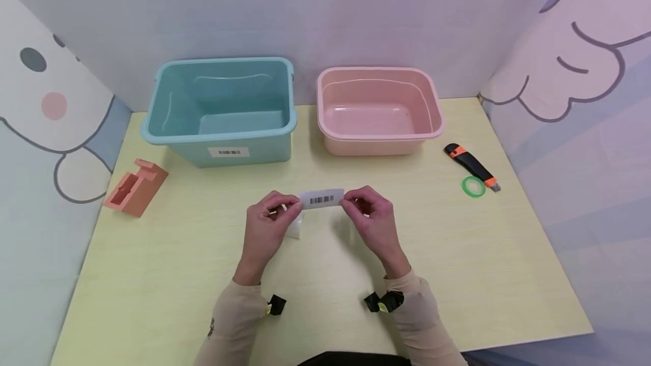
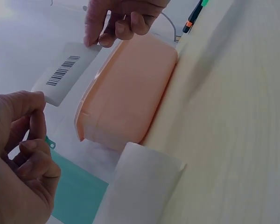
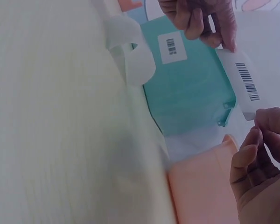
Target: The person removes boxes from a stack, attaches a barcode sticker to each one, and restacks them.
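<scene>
Both hands hold a white barcode label stretched between them above the middle of the yellow table. My left hand pinches its left end and my right hand pinches its right end. The label shows from below in the left wrist view, and the label also appears in the right wrist view. A curl of white backing paper lies on the table under my left hand; the same paper fills the foreground of the left wrist view.
A teal bin bearing a barcode sticker and a pink tub stand at the back. An orange holder lies at left. A utility knife and a green ring lie at right.
</scene>
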`<control>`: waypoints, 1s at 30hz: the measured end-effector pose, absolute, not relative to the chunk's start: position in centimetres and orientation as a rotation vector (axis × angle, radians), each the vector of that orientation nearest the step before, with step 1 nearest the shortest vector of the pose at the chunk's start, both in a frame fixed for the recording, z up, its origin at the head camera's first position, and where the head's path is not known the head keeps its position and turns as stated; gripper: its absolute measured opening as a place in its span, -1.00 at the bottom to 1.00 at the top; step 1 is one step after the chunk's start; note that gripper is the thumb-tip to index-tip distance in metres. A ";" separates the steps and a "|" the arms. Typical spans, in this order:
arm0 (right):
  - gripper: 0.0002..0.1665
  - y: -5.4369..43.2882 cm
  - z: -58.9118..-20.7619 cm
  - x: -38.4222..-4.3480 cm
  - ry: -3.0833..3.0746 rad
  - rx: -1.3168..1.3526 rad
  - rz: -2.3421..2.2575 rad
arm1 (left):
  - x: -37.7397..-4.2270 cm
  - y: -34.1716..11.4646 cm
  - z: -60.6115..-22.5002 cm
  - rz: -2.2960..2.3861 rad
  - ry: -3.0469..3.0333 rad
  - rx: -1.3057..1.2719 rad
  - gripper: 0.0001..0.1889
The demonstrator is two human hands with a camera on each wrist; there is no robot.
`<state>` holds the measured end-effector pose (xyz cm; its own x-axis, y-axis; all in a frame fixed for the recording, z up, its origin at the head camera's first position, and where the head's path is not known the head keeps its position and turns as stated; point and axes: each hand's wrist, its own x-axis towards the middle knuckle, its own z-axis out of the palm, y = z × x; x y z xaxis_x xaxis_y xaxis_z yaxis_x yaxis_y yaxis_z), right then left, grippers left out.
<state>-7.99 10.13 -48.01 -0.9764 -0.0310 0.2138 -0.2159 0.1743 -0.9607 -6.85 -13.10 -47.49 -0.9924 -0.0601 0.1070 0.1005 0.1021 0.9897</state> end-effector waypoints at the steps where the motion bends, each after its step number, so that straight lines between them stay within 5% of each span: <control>1: -0.94 10.1 -48.2 -8.0 -2.293 0.224 1.891 | -6.9 -12.9 -47.7 -2.025 -2.240 -0.037 -0.93; 30: -0.96 12.5 -50.8 -10.4 -2.171 -0.242 1.595 | -11.4 -4.9 -49.4 -1.704 -2.379 -0.098 -0.94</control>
